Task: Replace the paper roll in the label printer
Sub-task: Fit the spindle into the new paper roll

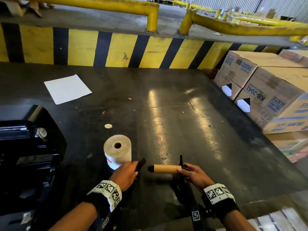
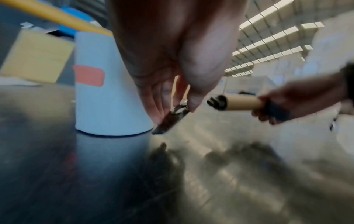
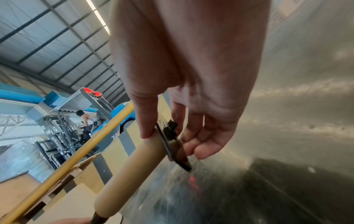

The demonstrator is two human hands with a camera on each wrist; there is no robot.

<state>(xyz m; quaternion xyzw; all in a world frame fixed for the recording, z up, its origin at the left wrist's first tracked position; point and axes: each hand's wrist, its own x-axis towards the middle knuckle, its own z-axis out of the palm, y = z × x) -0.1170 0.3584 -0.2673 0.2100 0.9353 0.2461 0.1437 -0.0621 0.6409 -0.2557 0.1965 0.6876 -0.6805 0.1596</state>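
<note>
Held in right hand (image 1: 194, 174): spent brown cardboard core (image 1: 166, 169) on black spindle; pinched in left hand (image 1: 125, 174): detached black flat end guide (image 1: 140, 164). Stood upright on dark counter (image 1: 175, 114) beside black label printer (image 1: 26, 147): fresh white paper roll (image 1: 117, 151). Step judged: stripping core; next, sliding it off

I see the new paper roll (image 1: 117, 151) standing on the bench (image 1: 183, 114). Left of it sits the label printer (image 1: 25, 147); behind it, a paper sheet (image 1: 67, 89); far right, stacked cartons (image 1: 266, 90); just right, the empty core (image 1: 166, 169).
</note>
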